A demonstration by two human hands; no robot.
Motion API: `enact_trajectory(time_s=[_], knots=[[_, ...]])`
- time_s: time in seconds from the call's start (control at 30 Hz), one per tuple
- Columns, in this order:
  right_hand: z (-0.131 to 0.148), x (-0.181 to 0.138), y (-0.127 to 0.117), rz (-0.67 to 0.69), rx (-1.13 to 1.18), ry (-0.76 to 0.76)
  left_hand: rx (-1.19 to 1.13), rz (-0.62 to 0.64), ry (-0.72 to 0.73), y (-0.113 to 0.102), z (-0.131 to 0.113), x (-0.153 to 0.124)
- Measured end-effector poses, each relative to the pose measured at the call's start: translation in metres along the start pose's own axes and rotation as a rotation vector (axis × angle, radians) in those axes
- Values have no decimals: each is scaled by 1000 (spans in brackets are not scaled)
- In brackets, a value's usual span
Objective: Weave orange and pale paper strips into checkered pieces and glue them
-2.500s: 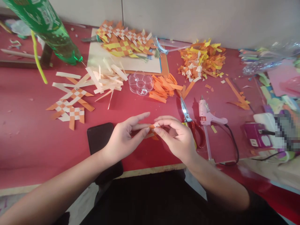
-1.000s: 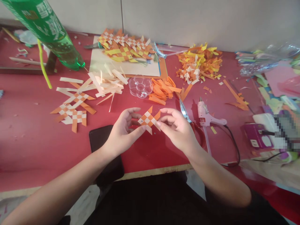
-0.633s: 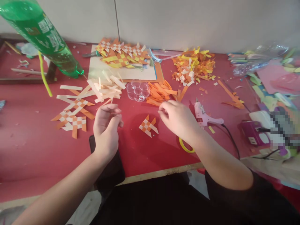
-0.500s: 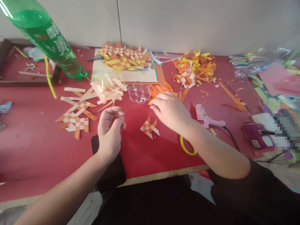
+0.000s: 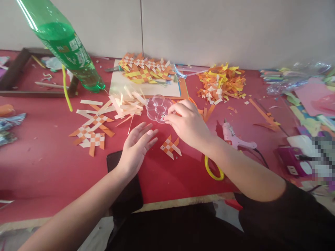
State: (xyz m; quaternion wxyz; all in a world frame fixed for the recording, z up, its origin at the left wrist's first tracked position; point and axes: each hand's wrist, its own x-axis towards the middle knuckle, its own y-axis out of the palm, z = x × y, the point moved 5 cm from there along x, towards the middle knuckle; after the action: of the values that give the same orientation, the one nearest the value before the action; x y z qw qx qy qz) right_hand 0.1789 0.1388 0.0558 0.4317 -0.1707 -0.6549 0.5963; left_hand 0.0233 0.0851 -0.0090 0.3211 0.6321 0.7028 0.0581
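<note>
My right hand [image 5: 190, 122] has its thumb and forefinger pinched at the near right compartment of a clear flower-shaped plastic palette [image 5: 153, 116]. A few small black-and-white bits, like googly eyes, show in there; whatever is between my fingertips is hidden. Palm turned inward, my left hand [image 5: 136, 148] is open and empty above the table, its fingers spread. Between and below my hands lies a small woven paper fish [image 5: 170, 147] in orange and cream, with an eye on its left side. A tiny loose googly eye [image 5: 176, 157] rests beside its lower tail strip.
Partly woven fish [image 5: 96, 122] and cream paper strips [image 5: 128, 106] lie left. Finished fish [image 5: 146, 69] sit on a board behind. Right are paper scraps [image 5: 222, 82], a glue gun [image 5: 234, 136] and yellow-handled scissors [image 5: 214, 170]. A green bottle [image 5: 70, 52] and a phone [image 5: 125, 195] stand and lie left.
My right hand has moved from the orange strips to the palette's near right edge. My left hand has opened its curled fingers and shifted right. The view has tilted slightly.
</note>
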Motion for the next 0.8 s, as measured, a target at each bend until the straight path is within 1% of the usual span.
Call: enact_trajectory(time_s=[0.07,0.13,0.23,0.3,0.37,0.53,0.7,0.8], knots=[[13,-11,-15,-57,21,-64,-54,39,-72,3,1,-1],[23,-21,-26,-77,55,-102,-64,74,-111,5,1,-3],[27,-32,-37,-74,133,-83,-37,113,-151,8,0,-7],[25,-35,-43,-50,153,-51,-19,143,-162,11,1,-10],[22,-38,-46,-6,124,-39,-7,161,-170,14,1,-13],[22,-45,-48,133,89,-74,40,197,-195,14,3,-17],[31,-49,-54,182,86,-86,25,248,-193,13,5,-18],[34,-50,-54,222,78,-87,53,276,-199,14,6,-20]])
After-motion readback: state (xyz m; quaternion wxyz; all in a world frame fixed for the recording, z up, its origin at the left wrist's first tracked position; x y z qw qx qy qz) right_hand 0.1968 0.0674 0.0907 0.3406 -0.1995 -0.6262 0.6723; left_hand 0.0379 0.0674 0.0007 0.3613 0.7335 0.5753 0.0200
